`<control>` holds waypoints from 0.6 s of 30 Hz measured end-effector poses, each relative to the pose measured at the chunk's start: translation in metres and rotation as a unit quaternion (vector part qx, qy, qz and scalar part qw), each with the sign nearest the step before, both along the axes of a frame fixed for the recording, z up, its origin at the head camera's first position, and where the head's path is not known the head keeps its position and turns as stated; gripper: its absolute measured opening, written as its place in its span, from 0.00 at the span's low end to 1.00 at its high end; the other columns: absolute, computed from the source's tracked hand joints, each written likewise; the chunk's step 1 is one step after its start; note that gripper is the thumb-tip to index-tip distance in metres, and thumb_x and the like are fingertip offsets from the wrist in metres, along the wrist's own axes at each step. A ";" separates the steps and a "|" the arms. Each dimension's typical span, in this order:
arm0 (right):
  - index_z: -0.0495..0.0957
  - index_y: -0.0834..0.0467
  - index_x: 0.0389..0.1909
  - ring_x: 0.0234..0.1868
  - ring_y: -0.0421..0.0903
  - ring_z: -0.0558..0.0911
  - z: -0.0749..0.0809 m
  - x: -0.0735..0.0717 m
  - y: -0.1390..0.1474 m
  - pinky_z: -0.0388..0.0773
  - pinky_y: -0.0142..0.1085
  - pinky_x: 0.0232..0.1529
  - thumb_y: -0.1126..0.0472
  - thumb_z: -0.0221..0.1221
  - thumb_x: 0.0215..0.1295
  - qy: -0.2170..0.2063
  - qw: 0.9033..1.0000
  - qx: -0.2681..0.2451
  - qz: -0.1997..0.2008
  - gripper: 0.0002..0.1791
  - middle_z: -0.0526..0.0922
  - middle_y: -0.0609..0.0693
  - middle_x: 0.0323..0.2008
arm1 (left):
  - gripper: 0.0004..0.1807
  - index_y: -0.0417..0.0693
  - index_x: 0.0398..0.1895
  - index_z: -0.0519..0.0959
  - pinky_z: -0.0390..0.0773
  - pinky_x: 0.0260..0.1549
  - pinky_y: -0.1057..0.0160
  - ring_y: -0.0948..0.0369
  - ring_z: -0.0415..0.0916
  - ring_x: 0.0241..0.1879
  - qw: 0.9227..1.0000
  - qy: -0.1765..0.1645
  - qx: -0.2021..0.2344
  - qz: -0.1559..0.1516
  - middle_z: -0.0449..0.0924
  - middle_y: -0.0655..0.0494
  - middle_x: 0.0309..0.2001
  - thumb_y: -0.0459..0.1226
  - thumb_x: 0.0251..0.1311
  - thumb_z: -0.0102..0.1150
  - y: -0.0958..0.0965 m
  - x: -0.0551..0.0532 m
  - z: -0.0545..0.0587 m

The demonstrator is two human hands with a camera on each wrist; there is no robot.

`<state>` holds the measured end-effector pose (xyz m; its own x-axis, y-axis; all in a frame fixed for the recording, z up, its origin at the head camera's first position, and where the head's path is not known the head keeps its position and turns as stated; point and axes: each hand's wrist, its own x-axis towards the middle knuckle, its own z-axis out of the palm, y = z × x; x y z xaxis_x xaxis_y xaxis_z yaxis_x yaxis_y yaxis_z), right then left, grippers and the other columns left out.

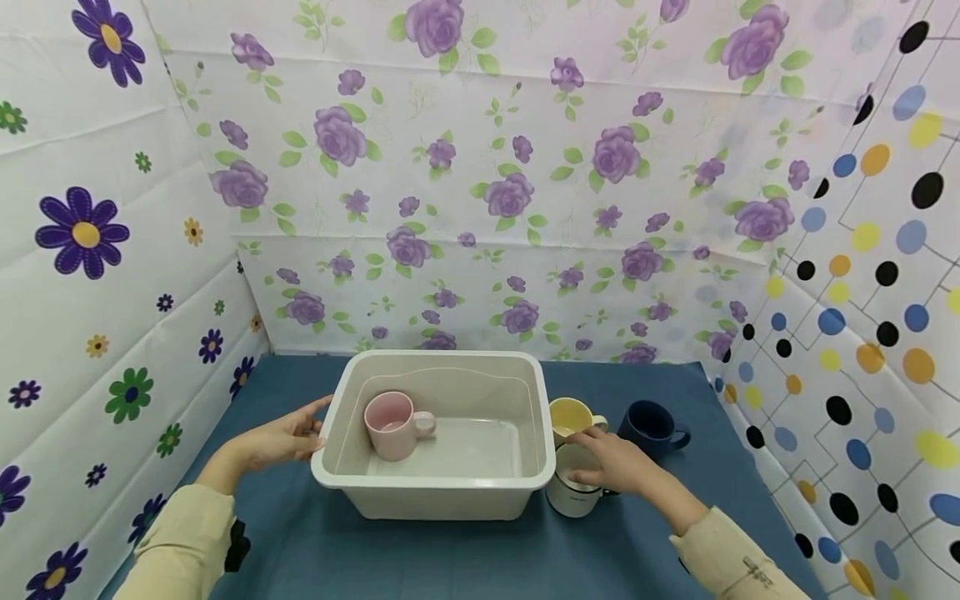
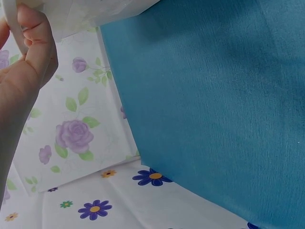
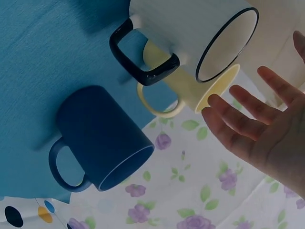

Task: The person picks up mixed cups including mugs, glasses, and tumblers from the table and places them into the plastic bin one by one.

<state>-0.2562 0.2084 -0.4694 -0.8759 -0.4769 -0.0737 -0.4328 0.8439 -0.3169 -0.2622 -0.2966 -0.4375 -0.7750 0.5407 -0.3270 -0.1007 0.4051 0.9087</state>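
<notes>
Beneath the left fingers (image 1: pixel 309 410) and the right fingers (image 1: pixel 588 440) spreads a flat, finely textured blue surface (image 1: pixel 420 558), softly shadowed. Beyond both rises a creased white sheet (image 1: pixel 480 258) printed with purple roses and green leaves. Left of the left fingers hangs a white daisy-patterned sheet (image 1: pixel 112 312); right of the right fingers, a coloured-dot white sheet (image 1: pixel 862 292) crossed by thin lines.

The blue-topped bench (image 1: pixel 450 558) spreads toward six o'clock; purple-rose cloth (image 1: pixel 465 108) hangs at twelve, daisy-print cloth (image 1: pixel 112 325) at nine, dotted cloth (image 1: pixel 862 292) at three.
</notes>
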 end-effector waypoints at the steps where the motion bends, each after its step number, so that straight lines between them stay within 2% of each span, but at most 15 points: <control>1: 0.70 0.52 0.54 0.47 0.55 0.74 0.000 0.000 -0.001 0.73 0.49 0.40 0.45 0.59 0.51 -0.003 1.000 -0.001 -0.005 0.29 0.71 0.54 0.53 | 0.43 0.47 0.67 0.26 0.68 0.51 0.49 0.55 0.68 0.51 1.000 0.001 0.001 -0.001 0.58 0.35 0.55 0.36 0.62 0.46 0.000 0.000 0.000; 7: 0.67 0.52 0.57 0.40 0.53 0.75 -0.006 0.002 -0.009 0.73 0.46 0.32 0.45 0.58 0.52 -0.025 0.999 0.012 -0.021 0.31 0.70 0.56 0.49 | 0.43 0.45 0.67 0.26 0.69 0.50 0.48 0.56 0.69 0.49 1.000 0.007 -0.004 -0.006 0.60 0.35 0.52 0.37 0.62 0.46 -0.001 0.002 0.000; 10: 0.66 0.50 0.57 0.36 0.53 0.75 -0.008 0.003 -0.012 0.71 0.45 0.29 0.45 0.59 0.51 -0.021 0.999 0.023 -0.026 0.32 0.71 0.56 0.47 | 0.43 0.44 0.67 0.26 0.69 0.50 0.48 0.56 0.69 0.49 1.000 0.004 0.005 -0.009 0.60 0.34 0.52 0.37 0.62 0.45 -0.001 0.005 -0.001; 18: 0.68 0.50 0.55 0.35 0.53 0.76 -0.012 -0.002 -0.015 0.72 0.46 0.28 0.45 0.61 0.49 -0.018 0.997 0.043 -0.059 0.31 0.70 0.58 0.48 | 0.42 0.44 0.67 0.25 0.70 0.49 0.49 0.55 0.69 0.48 1.000 0.007 0.012 -0.015 0.60 0.34 0.52 0.36 0.63 0.44 0.001 0.001 0.000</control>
<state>-0.2581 0.1936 -0.4809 -0.9213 -0.3622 -0.1415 -0.3195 0.9125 -0.2554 -0.2609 -0.2959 -0.4376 -0.7632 0.5705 -0.3033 -0.0762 0.3866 0.9191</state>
